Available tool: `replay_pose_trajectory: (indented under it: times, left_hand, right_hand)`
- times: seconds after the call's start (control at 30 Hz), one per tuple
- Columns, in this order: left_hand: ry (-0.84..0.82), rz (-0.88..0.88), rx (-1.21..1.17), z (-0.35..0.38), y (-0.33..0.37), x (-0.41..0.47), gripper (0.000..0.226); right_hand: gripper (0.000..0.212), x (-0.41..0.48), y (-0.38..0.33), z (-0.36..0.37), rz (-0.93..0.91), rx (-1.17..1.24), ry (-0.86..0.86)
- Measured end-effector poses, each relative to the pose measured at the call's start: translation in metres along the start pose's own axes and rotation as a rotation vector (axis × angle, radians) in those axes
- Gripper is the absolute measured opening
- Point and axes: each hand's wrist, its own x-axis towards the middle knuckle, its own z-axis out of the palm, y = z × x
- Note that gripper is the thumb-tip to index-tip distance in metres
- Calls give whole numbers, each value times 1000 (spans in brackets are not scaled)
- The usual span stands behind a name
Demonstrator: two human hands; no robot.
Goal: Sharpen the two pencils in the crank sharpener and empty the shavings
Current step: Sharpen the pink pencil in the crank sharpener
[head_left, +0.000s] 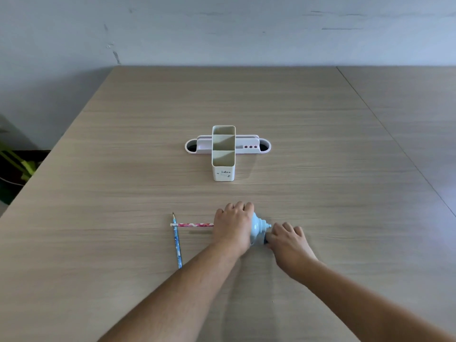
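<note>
A: Where do the task's things lie?

B: Left hand (233, 227), fingers curled over the crank sharpener (257, 229), steadies it on the table (320, 169); the pink pencil (195, 225) enters from the left. Right hand (287, 241) fingers close on the crank.

A: Good technique?

B: Press down firmly, turn evenly. Blue pencil (177, 243) lies nearby; the organizer (223, 151) stands well apart; edges are distant.

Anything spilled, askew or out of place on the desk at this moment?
Nothing stands out. The left hand steadies the blue sharpener with the pink pencil in it, the right hand is at the crank, and no shavings show on the table.
</note>
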Motion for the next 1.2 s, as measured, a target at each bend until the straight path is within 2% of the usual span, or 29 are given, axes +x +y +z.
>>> replay_pose_trajectory:
  times: [0.13,0.3,0.43,0.53,0.63,0.73,0.8,0.9,1.03,1.07,1.1,1.2]
  left_hand:
    - [-17,23,20,0,-2,4,69]
    - [-5,-23,21,-6,-21,12,72]
    - [19,23,20,-3,-26,10,63]
    - [20,40,0,-4,-25,10,59]
    - [7,56,3,-4,-23,8,62]
    - [20,40,1,-2,-21,4,61]
    - [25,26,0,-2,-21,3,60]
    - [16,25,14,-3,-21,4,62]
    - [16,78,13,-3,-20,1,61]
    - [18,92,10,-3,-19,0,61]
    - [19,96,7,-3,-18,-1,61]
    - [15,46,6,-4,-14,-2,61]
  right_hand:
    - [5,-16,2,-36,-82,10,211]
    - [5,7,-9,-56,-103,-32,251]
    - [15,6,-12,-41,-118,-26,440]
    - [18,31,-6,-44,-50,-34,490]
    - [10,63,0,-42,16,-14,344]
    - [19,67,-1,-21,60,19,120]
    - [23,46,-10,-6,80,12,44]
    - [15,1,-20,-1,17,73,61]
    - [9,1,-8,-41,-11,-9,326]
    - [10,14,-4,-51,7,-28,342]
    - [11,29,-2,-56,27,-24,329]
    - [18,59,-6,-41,106,26,155]
